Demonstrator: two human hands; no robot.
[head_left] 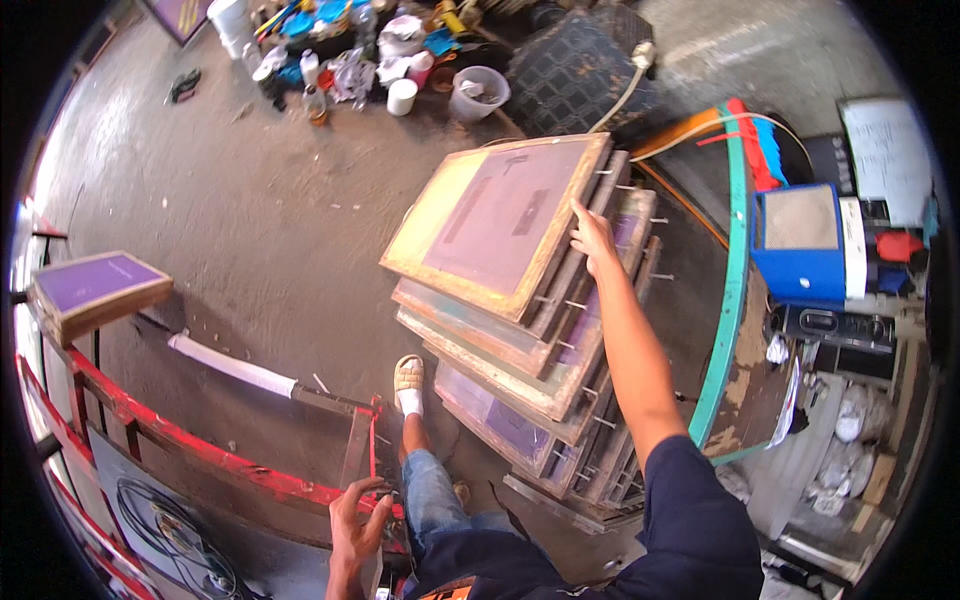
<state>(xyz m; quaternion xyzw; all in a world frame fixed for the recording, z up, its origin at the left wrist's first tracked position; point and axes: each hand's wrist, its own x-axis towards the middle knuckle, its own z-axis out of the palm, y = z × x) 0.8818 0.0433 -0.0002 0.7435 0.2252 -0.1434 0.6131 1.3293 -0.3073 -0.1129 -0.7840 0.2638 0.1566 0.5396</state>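
A stack of wooden screen printing frames stands on the floor ahead of me, with metal pegs sticking out along its right side. The top screen printing frame has purple mesh, a yellowish left border and dark tape strips. My right hand is at its right edge, index finger stretched along the wood and the other fingers bent at the rim; the thumb is hidden. Low in front of me, my left hand holds nothing visible, its thumb apart from loosely curled fingers. It is beside a red metal rail.
Another purple frame rests on the red rack at left. Coiled black cable lies below it. Tubs, bottles and a clear bucket crowd the far floor. A green-edged table bounds the right, near a blue box.
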